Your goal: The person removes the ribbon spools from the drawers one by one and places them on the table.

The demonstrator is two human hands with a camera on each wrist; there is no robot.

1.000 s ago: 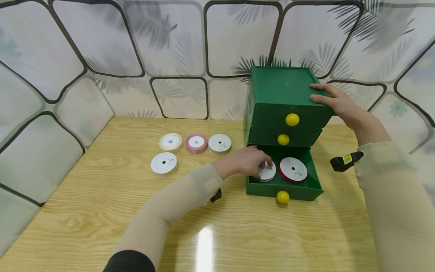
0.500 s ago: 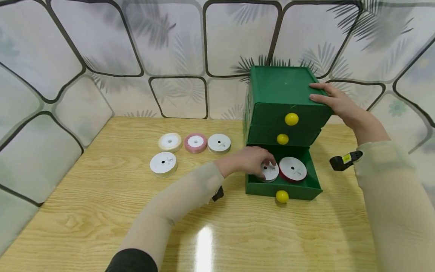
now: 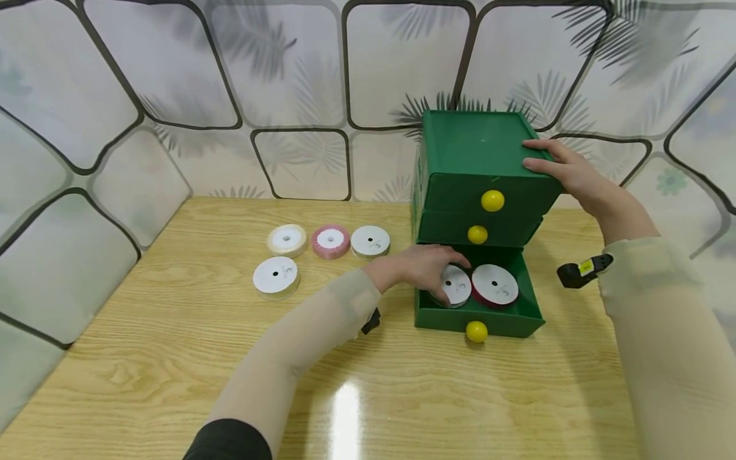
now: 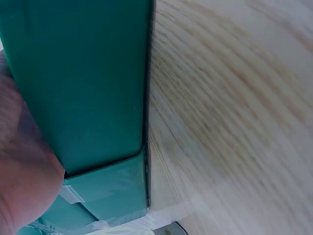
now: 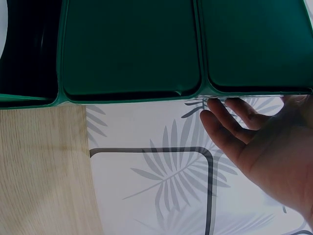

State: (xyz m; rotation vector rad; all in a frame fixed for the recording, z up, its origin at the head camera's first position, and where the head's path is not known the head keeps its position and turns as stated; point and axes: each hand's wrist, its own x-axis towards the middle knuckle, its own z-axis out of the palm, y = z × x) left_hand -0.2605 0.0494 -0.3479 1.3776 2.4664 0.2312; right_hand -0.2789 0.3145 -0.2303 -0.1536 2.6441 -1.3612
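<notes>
In the head view, a green drawer cabinet [image 3: 480, 144] with yellow knobs has its bottom drawer [image 3: 448, 319] pulled out. Two white-faced ribbon spools lie flat inside: a left spool [image 3: 457, 285] and a right spool with dark red ribbon [image 3: 495, 285]. My left hand [image 3: 425, 268] reaches over the drawer's left wall and holds the left spool, thumb at its near rim and fingers at the back. My right hand [image 3: 572, 172] rests on the cabinet's top right edge. In the right wrist view, its nearly straight fingers [image 5: 222, 129] lie against the cabinet's side.
Left of the cabinet on the wooden table [image 3: 172, 358] lie several ribbon spools: a cream one [image 3: 287, 240], a pink one [image 3: 330, 241] and white-faced ones, one at the back [image 3: 370, 241] and one in front [image 3: 276, 276]. A patterned wall covering [image 3: 299, 76] stands behind.
The left spool has shifted slightly right, up against the red-ribbon spool. My left fingers have moved from over its face to its back rim. My right hand has stayed in place.
</notes>
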